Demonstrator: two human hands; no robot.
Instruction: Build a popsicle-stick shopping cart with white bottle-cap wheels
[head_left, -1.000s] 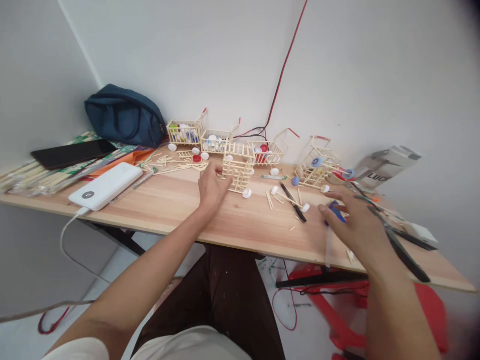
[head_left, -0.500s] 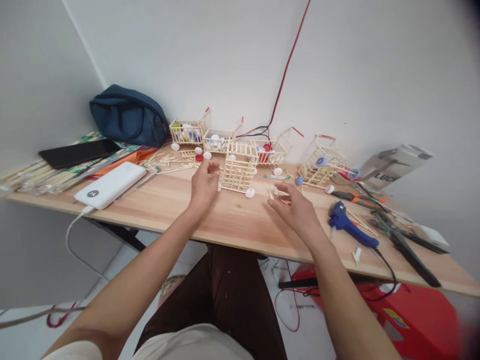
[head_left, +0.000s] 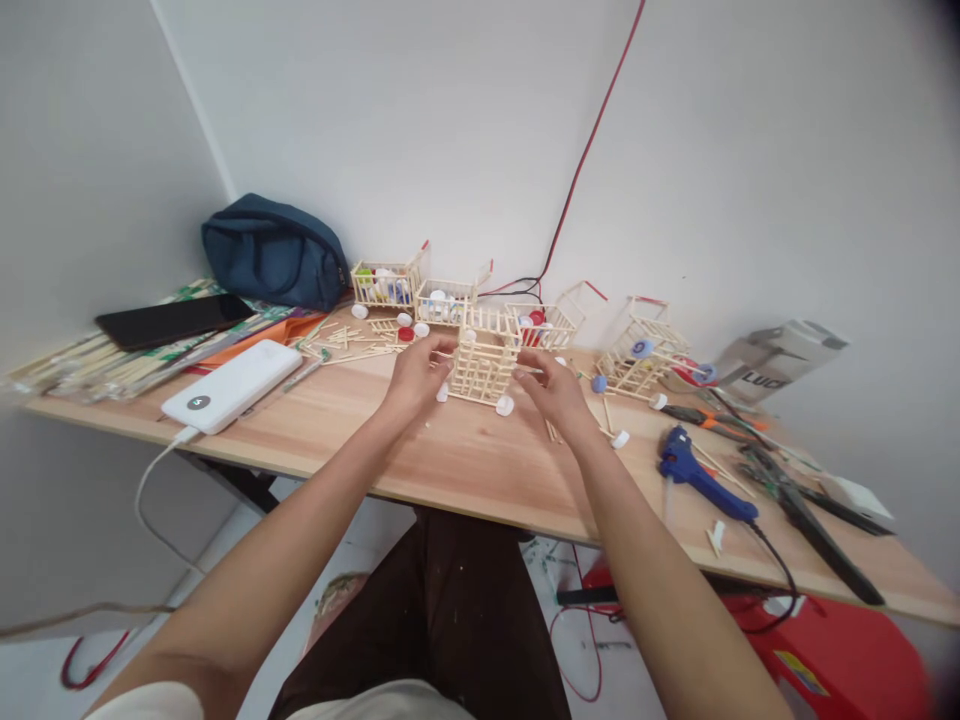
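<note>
A small shopping cart (head_left: 484, 370) built of thin wooden sticks, with white bottle caps as wheels, stands on the table between my hands. My left hand (head_left: 421, 375) is at its left side, thumb and fingers parted and curved, fingertips at the edge of the frame. On the opposite side, my right hand (head_left: 553, 388) has its thumb and forefinger apart close to the cart's right edge. Whether either hand touches the sticks I cannot tell. Right of my right hand lies a stick piece with a white cap (head_left: 620, 439).
Several finished stick carts (head_left: 384, 287) line the wall. Loose sticks (head_left: 349, 335), a white power bank (head_left: 232, 387), a phone (head_left: 176, 320) and a blue pouch (head_left: 277, 250) are left. Rightward are a blue glue gun (head_left: 705, 480), pliers (head_left: 705, 418) and a carton (head_left: 784, 360).
My right hand has moved left from the loose sticks to the cart's right side, uncovering the capped stick piece. My left hand stays by the cart. The view has tilted slightly upward.
</note>
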